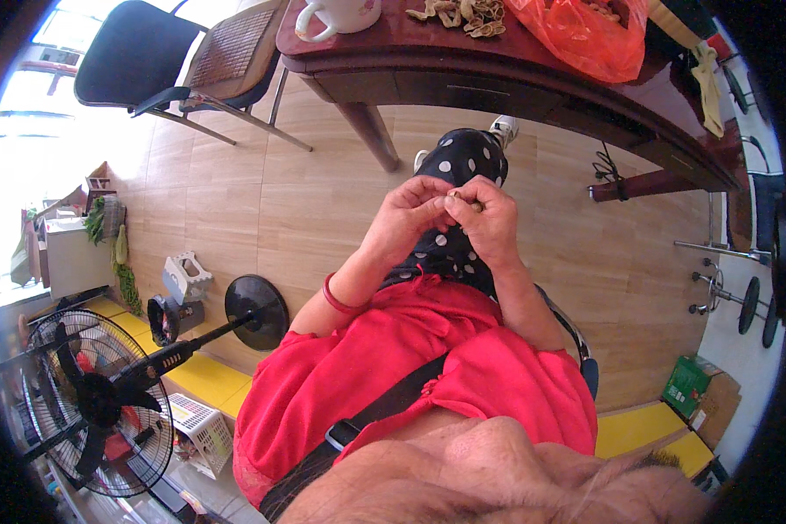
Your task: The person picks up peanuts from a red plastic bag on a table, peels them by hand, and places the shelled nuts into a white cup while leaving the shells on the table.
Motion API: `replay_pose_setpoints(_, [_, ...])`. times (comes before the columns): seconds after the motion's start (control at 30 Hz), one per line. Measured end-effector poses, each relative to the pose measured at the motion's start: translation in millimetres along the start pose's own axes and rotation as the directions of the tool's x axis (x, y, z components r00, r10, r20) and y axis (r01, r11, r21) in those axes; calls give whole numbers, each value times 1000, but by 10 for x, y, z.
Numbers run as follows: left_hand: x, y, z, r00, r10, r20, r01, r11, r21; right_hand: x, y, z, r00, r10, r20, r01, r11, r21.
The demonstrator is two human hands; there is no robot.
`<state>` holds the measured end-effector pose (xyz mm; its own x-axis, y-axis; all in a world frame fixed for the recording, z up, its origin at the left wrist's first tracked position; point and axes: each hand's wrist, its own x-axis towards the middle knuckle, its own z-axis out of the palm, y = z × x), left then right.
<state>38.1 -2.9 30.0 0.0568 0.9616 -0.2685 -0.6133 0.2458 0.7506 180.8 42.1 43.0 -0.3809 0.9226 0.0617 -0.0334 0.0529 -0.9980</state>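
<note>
My left hand (417, 208) and my right hand (487, 217) meet above my lap, fingertips pressed together. Between them is a small brownish peanut (478, 207), pinched at the thumbs and partly covered by the fingers. Ahead of the hands, on the dark red table (393, 54), lies a heap of empty peanut shells (473, 16). To its right sits a thin red plastic bag (576, 44), open at the top, with brownish peanuts (607, 10) showing inside.
A white mug (345, 16) stands near the table's left corner. Left of the table is a chair (227, 61). A black standing fan (100, 397) is at lower left, beside a white basket (205, 432) and a small step stool (186, 275). A green box (688, 384) sits at lower right.
</note>
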Motion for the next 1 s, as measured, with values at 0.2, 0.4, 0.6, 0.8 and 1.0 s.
replay_pose_setpoints(0.2, [-5,20,-59,997,65,-51,-60,994,91,51,-44,-33,989,100,107,-103,994,22])
replay_pose_setpoints(0.4, [-5,9,-40,991,98,-86,-77,972,220,41,25,-45,993,72,95,-53,981,-184])
replay_pose_setpoints(0.6, [-8,24,18,974,165,-156,-89,910,406,14,62,110,999,-34,36,45,930,-366])
replay_pose_setpoints(0.8, [-15,-34,56,960,200,-198,-120,927,356,54,216,105,1000,12,6,-10,965,-262])
replay_pose_setpoints(1.0, [19,10,-55,988,-41,-151,41,999,-1,100,37,-6,962,247,116,-244,969,-45])
